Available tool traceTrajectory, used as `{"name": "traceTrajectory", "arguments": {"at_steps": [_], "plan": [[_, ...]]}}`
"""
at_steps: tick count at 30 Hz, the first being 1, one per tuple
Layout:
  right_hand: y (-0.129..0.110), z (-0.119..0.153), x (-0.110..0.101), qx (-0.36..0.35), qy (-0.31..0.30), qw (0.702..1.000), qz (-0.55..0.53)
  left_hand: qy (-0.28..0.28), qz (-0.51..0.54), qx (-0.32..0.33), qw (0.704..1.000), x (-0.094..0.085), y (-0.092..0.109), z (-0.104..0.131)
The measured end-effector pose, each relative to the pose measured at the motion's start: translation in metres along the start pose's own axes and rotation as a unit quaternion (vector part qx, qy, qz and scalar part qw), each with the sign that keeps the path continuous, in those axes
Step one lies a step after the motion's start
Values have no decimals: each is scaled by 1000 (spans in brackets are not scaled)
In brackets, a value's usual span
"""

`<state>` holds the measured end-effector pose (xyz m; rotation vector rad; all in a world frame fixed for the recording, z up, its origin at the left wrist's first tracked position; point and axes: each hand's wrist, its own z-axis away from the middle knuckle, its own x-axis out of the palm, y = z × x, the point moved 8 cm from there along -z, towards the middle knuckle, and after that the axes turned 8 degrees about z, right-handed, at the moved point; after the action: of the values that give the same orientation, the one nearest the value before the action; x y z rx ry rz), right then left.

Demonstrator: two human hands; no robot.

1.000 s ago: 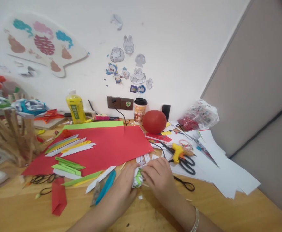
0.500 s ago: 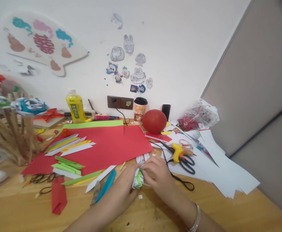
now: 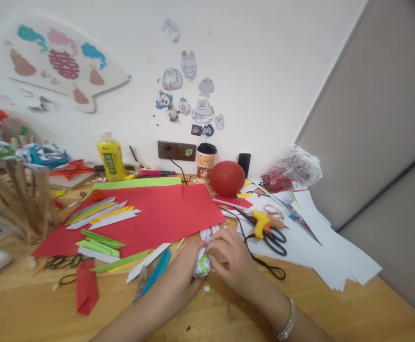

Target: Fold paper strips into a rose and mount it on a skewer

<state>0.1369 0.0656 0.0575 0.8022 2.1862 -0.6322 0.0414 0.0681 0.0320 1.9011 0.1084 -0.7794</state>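
Between my hands is a small folded-paper piece [image 3: 202, 267] in white and green, its upper part hidden by my fingers. My left hand [image 3: 185, 268] is closed round its left side. From the right, my right hand [image 3: 231, 259] pinches its upper edge with bent fingers. White folded paper strips [image 3: 209, 232] lie just beyond my fingertips. A blue folded strip [image 3: 157, 273] and a white one [image 3: 147, 263] rest left of my left wrist. A tiny white scrap [image 3: 206, 288] lies on the wooden table [image 3: 207, 323] below the piece.
Red paper sheets [image 3: 157, 209] hold several folded strips. At right lie a yellow glue gun [image 3: 261, 224], black-handled scissors [image 3: 276, 242] and white paper [image 3: 328, 247]. Behind stand a red balloon [image 3: 227, 178], a lidded cup [image 3: 206, 164] and a yellow bottle [image 3: 111, 156]. Wooden sticks [image 3: 25, 204] stand at left.
My right fingers have shifted very slightly left against the paper piece. Both hands keep their hold on it, and the things around have not moved.
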Motion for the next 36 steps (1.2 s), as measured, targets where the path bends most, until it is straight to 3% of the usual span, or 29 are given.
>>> {"name": "traceTrajectory", "arguments": {"at_steps": [6, 15, 28, 36], "plan": [[1, -2, 4, -28, -45, 998, 21, -2, -34, 0, 999, -4, 7, 0], [5, -2, 8, -14, -71, 996, -49, -11, -20, -9, 1000, 0, 3, 1], [-1, -2, 5, -41, -55, 998, -14, -27, 22, -3, 999, 6, -4, 4], [4, -3, 4, 6, -117, 987, -112, -50, 54, -2, 997, 10, -3, 6]]}}
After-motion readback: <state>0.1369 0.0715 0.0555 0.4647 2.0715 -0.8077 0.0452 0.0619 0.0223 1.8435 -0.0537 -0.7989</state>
